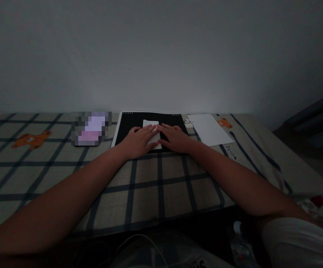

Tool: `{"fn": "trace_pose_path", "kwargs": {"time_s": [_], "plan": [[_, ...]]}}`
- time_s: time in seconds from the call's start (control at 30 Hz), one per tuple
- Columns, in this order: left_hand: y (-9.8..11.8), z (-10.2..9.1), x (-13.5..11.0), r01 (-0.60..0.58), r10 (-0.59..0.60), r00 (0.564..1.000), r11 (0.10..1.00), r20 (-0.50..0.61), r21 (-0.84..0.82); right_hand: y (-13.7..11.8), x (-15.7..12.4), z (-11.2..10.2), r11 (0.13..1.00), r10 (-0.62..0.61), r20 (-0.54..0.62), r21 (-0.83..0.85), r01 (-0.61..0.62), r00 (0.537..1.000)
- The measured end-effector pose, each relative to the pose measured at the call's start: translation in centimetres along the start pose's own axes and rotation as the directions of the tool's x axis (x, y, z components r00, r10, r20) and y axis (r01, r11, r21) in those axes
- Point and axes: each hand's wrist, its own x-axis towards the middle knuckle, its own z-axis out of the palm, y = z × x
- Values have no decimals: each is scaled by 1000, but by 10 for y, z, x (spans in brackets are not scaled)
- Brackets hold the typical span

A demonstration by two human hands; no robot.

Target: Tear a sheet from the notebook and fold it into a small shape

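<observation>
A narrow piece of folded white paper (150, 122) lies on a black board (130, 121) with a white edge and small white marks along its top. My left hand (139, 142) rests on the paper from the left, its fingers stretched out over it. From the right, my right hand (175, 139) reaches the paper's right edge with fingertips and thumb, its fingers extended too. The fingertips of both hands nearly meet near the upper part of the paper. Part of the paper is hidden under the hands.
A white sheet (210, 128) lies right of the board, with small white scraps (188, 123) between them. On the left is a phone (91, 128), its screen blurred. A checked cloth (116, 208) covers the table against a plain wall (161, 56). A bottle (241, 242) is below the edge.
</observation>
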Motion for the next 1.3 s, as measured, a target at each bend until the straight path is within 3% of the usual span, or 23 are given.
{"fn": "trace_pose_path", "kwargs": {"time_s": [0.27, 0.77, 1.3], "plan": [[-1, 1, 0, -2, 2, 1000, 1000, -9, 12, 4, 0, 2, 999, 4, -13, 36, -4, 1000], [-1, 2, 0, -2, 2, 1000, 1000, -6, 21, 8, -2, -8, 992, -125, 77, 32, 123, 989], [-1, 2, 0, 7, -7, 1000, 1000, -3, -6, 3, 1, -6, 995, -99, 64, 31, 97, 993]]}}
